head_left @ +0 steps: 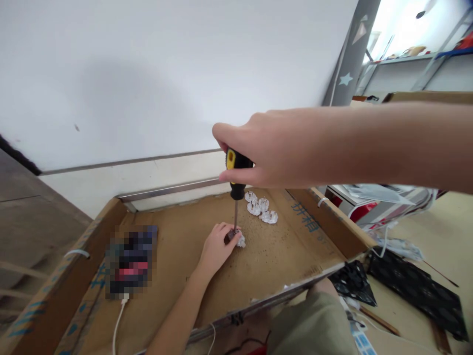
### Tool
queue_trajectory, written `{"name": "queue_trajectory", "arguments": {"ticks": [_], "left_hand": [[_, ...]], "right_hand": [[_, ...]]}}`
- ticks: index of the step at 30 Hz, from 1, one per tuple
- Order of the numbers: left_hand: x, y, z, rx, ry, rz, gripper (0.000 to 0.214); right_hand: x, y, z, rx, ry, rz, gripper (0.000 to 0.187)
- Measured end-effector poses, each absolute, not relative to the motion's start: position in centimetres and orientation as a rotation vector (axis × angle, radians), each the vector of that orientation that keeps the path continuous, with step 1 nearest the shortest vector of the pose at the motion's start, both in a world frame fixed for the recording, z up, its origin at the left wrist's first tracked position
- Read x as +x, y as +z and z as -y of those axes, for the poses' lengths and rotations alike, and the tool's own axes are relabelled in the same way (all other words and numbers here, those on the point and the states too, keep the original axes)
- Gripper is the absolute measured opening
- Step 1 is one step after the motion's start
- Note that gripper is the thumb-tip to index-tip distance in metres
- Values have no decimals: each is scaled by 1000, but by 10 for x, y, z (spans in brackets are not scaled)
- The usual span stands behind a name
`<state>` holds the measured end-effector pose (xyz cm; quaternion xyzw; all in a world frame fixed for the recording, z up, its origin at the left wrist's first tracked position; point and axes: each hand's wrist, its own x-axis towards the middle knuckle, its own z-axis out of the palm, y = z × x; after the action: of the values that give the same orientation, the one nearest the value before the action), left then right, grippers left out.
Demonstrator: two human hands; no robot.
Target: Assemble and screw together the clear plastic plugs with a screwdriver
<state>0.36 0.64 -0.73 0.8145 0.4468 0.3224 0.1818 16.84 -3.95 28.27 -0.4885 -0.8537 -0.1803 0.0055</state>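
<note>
My right hand (269,145) is closed around the black and yellow handle of a screwdriver (236,191). The shaft points straight down, its tip at a small whitish piece (241,240) on the cardboard. With fingertips and thumb, my left hand (217,250) pinches that piece from the left; part of it is hidden by the fingers. Just beyond, to the right, lies a group of several white, scalloped-edged pieces (269,216) with small prongs standing up from them.
A cardboard-lined table (170,276) with raised cardboard sides stands against a white wall (148,88). At left lies a blurred-out device with a white cable (117,323) attached. Dark specks dot the cardboard near my hands. Black plastic bags (414,286) and other items lie on the floor at right.
</note>
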Motion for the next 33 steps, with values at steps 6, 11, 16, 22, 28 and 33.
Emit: {"name": "queue_trajectory", "arguments": {"ticks": [6,11,16,22,28,33], "left_hand": [[3,-5,-6,2328,894,-1233,19],[3,-5,-5,2329,910,-1223,18],[3,-4,-5,2325,893,-1235,17],[3,-8,-7,2287,892,-1241,15],[3,-6,-6,2291,886,-1251,14],[3,-4,-4,2342,875,-1226,16]], "right_hand": [[172,281,33,-1290,-547,2759,48],[173,286,25,-1372,-264,2746,42],[169,283,20,-1370,-238,2562,45],[169,288,14,-1385,-110,2712,37],[187,279,5,-1012,525,2370,28],[169,225,11,-748,1139,1817,28]]}}
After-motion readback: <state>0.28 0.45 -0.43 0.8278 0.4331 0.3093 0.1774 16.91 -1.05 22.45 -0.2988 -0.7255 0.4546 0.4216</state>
